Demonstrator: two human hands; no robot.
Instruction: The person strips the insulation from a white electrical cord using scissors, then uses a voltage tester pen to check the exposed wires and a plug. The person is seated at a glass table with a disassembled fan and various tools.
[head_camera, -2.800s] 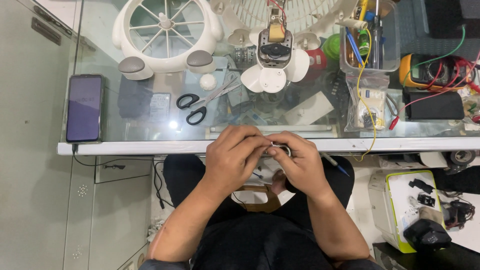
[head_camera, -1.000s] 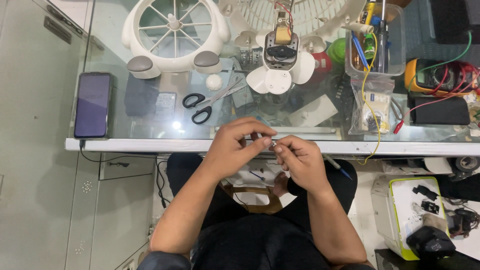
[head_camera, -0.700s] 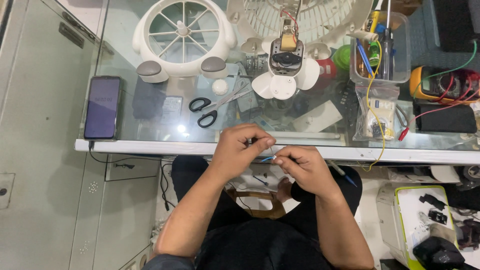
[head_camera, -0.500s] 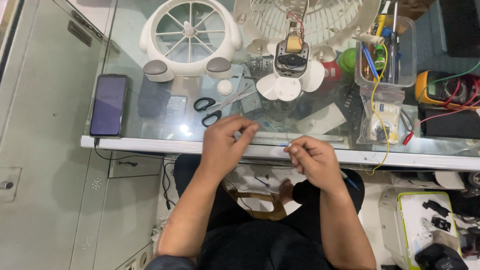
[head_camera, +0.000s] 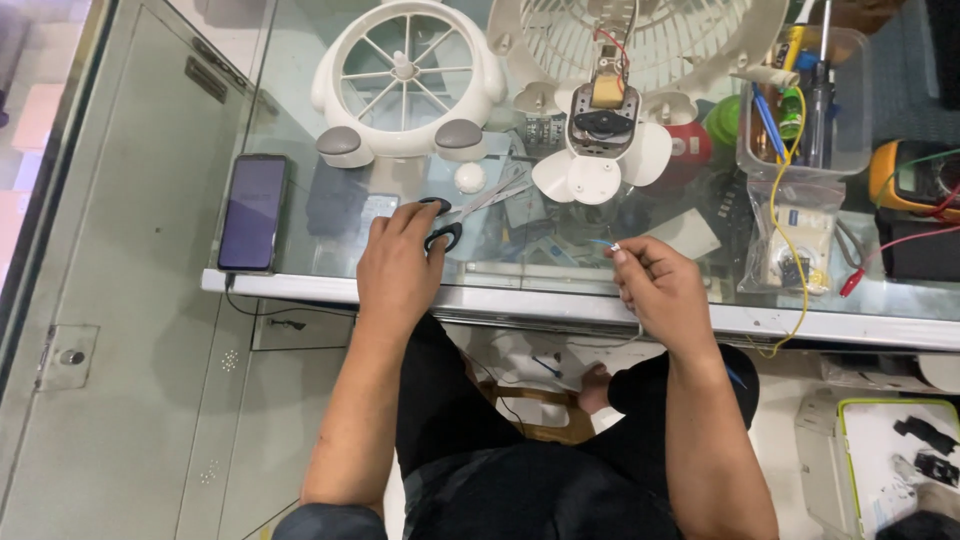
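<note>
**Desk:** What do the hands show?

**Photographer:** A seated person works at a glass-topped table (head_camera: 150, 170). The left hand (head_camera: 398, 262) rests on black-handled scissors (head_camera: 452, 215), fingers curled loosely over the loops; whether they have closed on them, I cannot tell. The right hand (head_camera: 660, 285) pinches a thin wire end (head_camera: 613, 245) between thumb and forefinger, just above the table's front edge, with the other fingers folded in.

**Desk:** Any risk visible?

**Photographer:** In my judgement, yes. The wire end is tiny and held only at the fingertips, so a slight slip could drop it off the edge onto the floor. The scissors lie close to the white motor unit with blades (head_camera: 600, 140), so a careless lift could knock it or catch its red lead. A dark smartphone (head_camera: 251, 211) sits near the table's left corner, where an elbow could push it off.

**Desk:** Packages, labels?

**Photographer:** A clear plastic bag (head_camera: 800, 240) with a white card inside lies right of the hands, a yellow wire (head_camera: 790, 130) looping over it. Behind it stands a clear tub of pens and tools (head_camera: 800, 100). A white fan guard (head_camera: 405, 80) sits at the back left. Small printed cards show beneath the glass, too blurred to describe.
</note>
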